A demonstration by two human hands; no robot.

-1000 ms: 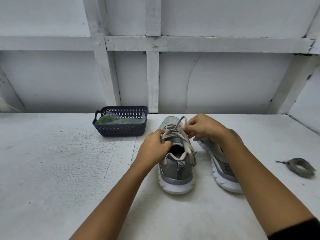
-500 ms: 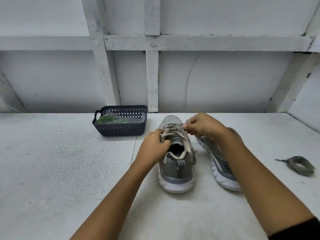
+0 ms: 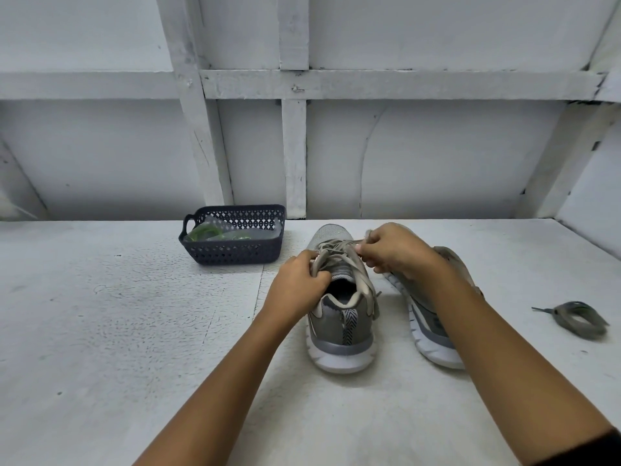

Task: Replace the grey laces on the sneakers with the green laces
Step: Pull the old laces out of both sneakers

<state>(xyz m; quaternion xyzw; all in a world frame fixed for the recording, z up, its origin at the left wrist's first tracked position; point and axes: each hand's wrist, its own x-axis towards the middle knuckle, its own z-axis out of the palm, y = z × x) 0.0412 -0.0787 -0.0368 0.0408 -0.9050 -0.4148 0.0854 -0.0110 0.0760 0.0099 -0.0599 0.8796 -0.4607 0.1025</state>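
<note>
On the table point(image 3: 100, 331): two sneakers point(image 3: 339, 331) point(image 3: 426, 327), two hands point(image 3: 297, 285) point(image 3: 393, 252) pinching one grey lace point(image 3: 364, 287).

Matt mesh-cloth sneaker point(image 3: 339, 317), perforated plastic basket point(image 3: 235, 252), rough white-painted table point(image 3: 100, 331).

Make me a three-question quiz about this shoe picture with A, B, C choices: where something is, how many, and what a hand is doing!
1. Where is the dark basket?
A) left of the sneakers
B) between them
C) on top of one

2. How many sneakers are on the table?
A) one
B) two
C) four

3. What is the right hand doing?
A) lying flat
B) pinching the grey lace
C) lifting the basket

Answers: 1 A, it sits to their left; 2 B, two are there, side by side; 3 B, it nips the lace.
</note>
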